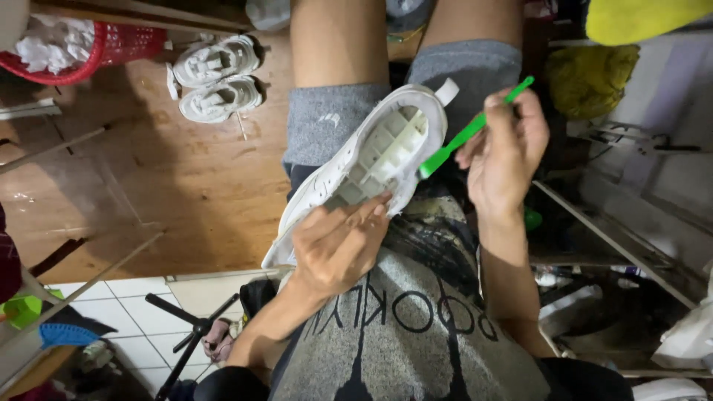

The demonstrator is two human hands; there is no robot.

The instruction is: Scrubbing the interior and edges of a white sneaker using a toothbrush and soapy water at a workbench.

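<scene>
**Sneaker sole-up over my lap, brush at heel**

My left hand (pixel 338 245) has its fingers closed on the white sneaker (pixel 364 160) at mid-sole. The sneaker looks light, with a stiff sole and a softer upper; best held by the sole edges. My right hand (pixel 505 152) pinches the green toothbrush (pixel 475 128), whose bristles touch the heel at 3 o'clock. A second pair of sneakers (pixel 217 78) lies on the floor at 10 o'clock.

Warm brown wooden floor (pixel 186 171) up top, a white pair of sneakers (pixel 217 78) parked on it beside a red basket (pixel 111 48); white tiles (pixel 141 312) below, black tripod (pixel 186 334) leaning in, cluttered metal shelves (pixel 624 230) at right
</scene>
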